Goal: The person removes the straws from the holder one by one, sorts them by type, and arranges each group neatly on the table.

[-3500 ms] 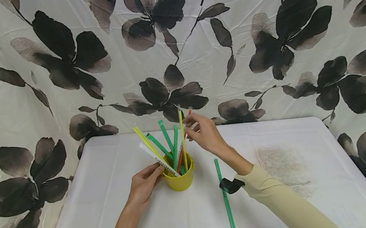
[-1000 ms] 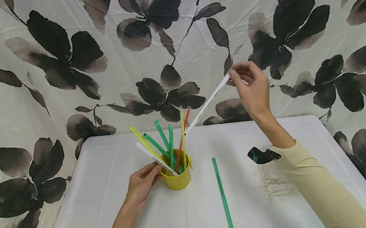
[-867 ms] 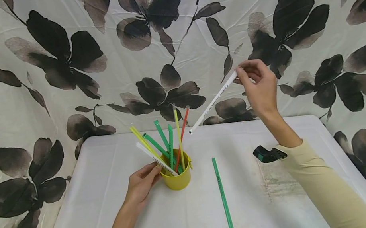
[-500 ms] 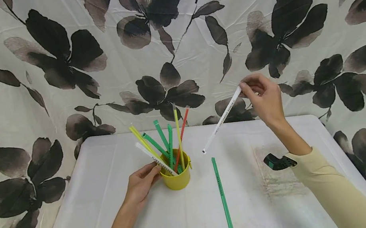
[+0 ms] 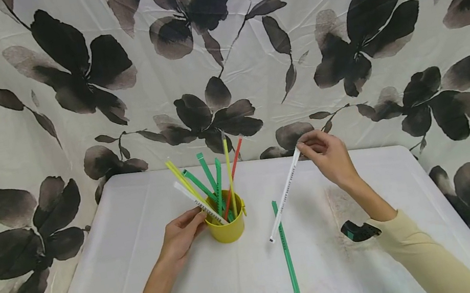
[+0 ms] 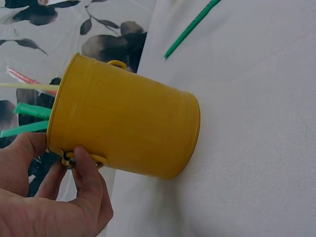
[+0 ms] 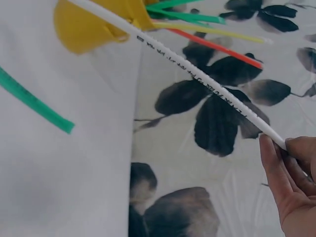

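Note:
A small yellow bucket stands upright on the table, holding several straw-like sticks: green, yellow, red and a white one. My left hand grips the bucket's left side near the rim; in the left wrist view its fingers pinch around the handle lug of the bucket. My right hand pinches the top end of a white printed straw between thumb and fingers. That straw slants down leftward, its lower end over a green straw on the table.
The white-covered table ends at a floral cloth backdrop. A smudged brownish patch marks the table's right side. Black wrist cameras sit at both cuffs.
The right hand drew the white straw out of the bucket, carried it right, then lowered it towards the table by the green straw. The left hand stayed on the bucket.

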